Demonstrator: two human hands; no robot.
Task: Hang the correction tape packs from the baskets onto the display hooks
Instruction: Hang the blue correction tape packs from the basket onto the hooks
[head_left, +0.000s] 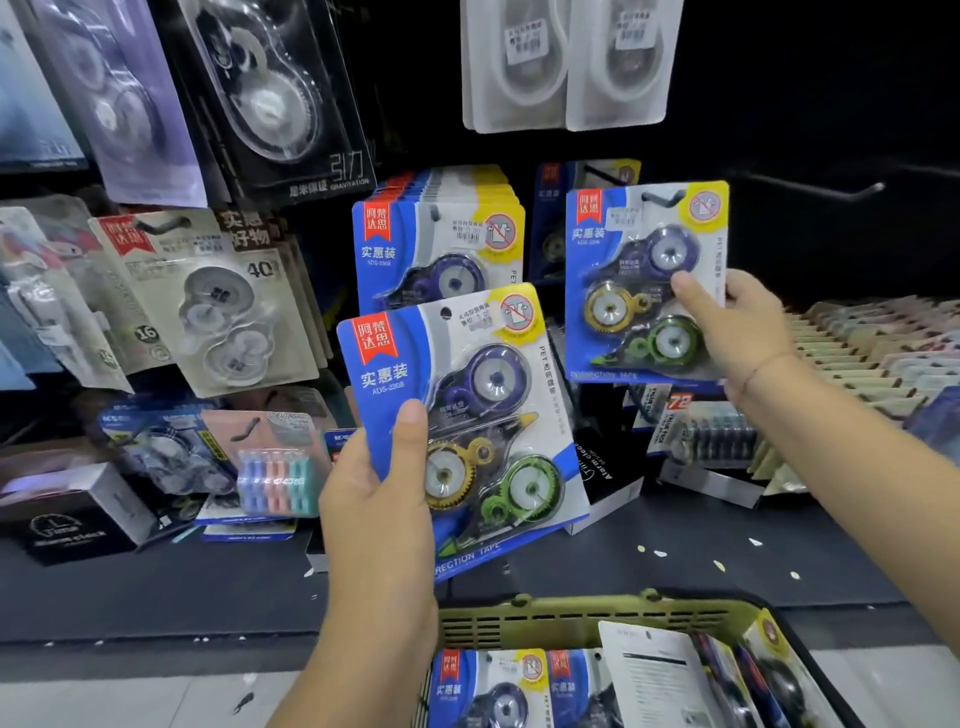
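Dark display wall (810, 104) above a green basket (587, 618).
My left hand (374, 499) grips one correction tape pack (467, 415) by its lower left, thumb on the front; my right hand (737, 332) pinches a second pack (644, 280) whose top slot sits over a hook (662, 196). The basket holds more blue packs (488, 691) and a white-backed card (654, 680).

Near pack (462, 415), held by the left hand (374, 499): blue card, red banner, yellow corner, with purple, gold and green dispensers. Far pack (644, 280), held by the right hand (737, 332): the same colours. Basket (571, 618): olive green, slotted wall. Clip pack (278, 480): blue, pink and teal stripes. Shelf (675, 561): black, flecked white. Floor (104, 696): pale grey.
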